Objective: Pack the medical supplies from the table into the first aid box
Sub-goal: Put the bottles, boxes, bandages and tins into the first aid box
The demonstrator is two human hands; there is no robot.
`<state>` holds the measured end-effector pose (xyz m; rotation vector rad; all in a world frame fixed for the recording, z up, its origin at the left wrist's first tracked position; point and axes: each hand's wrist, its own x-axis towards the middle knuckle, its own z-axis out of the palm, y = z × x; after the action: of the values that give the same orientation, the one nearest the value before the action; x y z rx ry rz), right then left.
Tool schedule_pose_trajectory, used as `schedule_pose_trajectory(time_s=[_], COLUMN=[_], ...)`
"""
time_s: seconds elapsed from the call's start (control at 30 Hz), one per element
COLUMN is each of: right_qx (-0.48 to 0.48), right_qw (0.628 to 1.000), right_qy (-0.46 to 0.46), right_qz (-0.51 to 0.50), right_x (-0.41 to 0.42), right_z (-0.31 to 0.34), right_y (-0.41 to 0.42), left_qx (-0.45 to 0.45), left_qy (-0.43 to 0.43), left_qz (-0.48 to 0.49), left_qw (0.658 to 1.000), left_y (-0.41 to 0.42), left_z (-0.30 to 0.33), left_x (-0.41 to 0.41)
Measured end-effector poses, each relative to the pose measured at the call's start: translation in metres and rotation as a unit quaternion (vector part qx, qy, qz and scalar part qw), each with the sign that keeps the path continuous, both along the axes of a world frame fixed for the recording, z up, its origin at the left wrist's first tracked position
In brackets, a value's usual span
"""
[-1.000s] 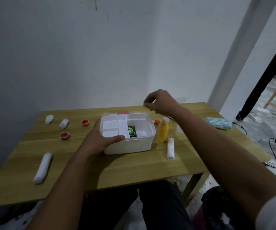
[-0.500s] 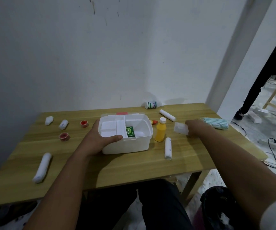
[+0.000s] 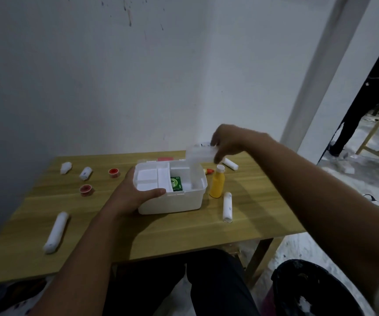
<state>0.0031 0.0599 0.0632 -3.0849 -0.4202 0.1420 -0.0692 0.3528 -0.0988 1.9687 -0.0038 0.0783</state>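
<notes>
Along the desk's (image 3: 106, 226) left edge lie soft white bandage rolls (image 3: 56, 232) and two small red-capped pots (image 3: 85, 189), light things best pinched around the middle. Mid-desk, the left hand (image 3: 136, 195) clamps the first aid box (image 3: 172, 199) by its near-left corner. Above its right compartment the right hand (image 3: 226, 142) pinches a clear, thin plastic packet (image 3: 201, 153) by its top edge; it looks featherlight and floppy. Right of the box stands a yellow bottle (image 3: 217, 183), probably slick, so grip the body
</notes>
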Motion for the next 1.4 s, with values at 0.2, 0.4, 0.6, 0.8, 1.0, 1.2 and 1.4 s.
schedule_pose_trajectory(time_s=[0.2,0.4,0.6,0.8,1.0,1.2,1.4], right_qx=[-0.043,-0.018,0.07,0.128,0.26,0.119,-0.048], right_qw=[0.998,0.997,0.994,0.988,0.962,0.969,0.943], right_qy=[0.016,0.019,0.009,0.005,-0.084,-0.117,0.01], right_qz=[0.041,0.079,0.08,0.092,0.025,-0.181,-0.329], right_x=[-0.011,-0.011,-0.01,-0.009,0.009,0.031,0.028], right_z=[-0.049,-0.074,-0.095,-0.08,-0.048,-0.076,-0.126], right_y=[0.061,0.086,0.088,0.072,-0.003,-0.125,-0.222], left_qx=[0.013,0.017,0.01,-0.002,-0.005,0.021,0.035], left_qy=[0.005,0.001,-0.006,-0.009,-0.017,-0.022,-0.02], left_qz=[-0.007,-0.008,-0.004,-0.007,-0.019,-0.013,-0.008], left_qw=[1.0,1.0,1.0,1.0,1.0,0.999,0.999], left_y=[0.001,0.001,0.0,-0.001,0.002,0.006,0.005], left_z=[0.0,0.0,-0.001,0.0,-0.002,-0.005,-0.006], left_x=[0.0,-0.001,-0.001,-0.002,0.0,0.003,0.005])
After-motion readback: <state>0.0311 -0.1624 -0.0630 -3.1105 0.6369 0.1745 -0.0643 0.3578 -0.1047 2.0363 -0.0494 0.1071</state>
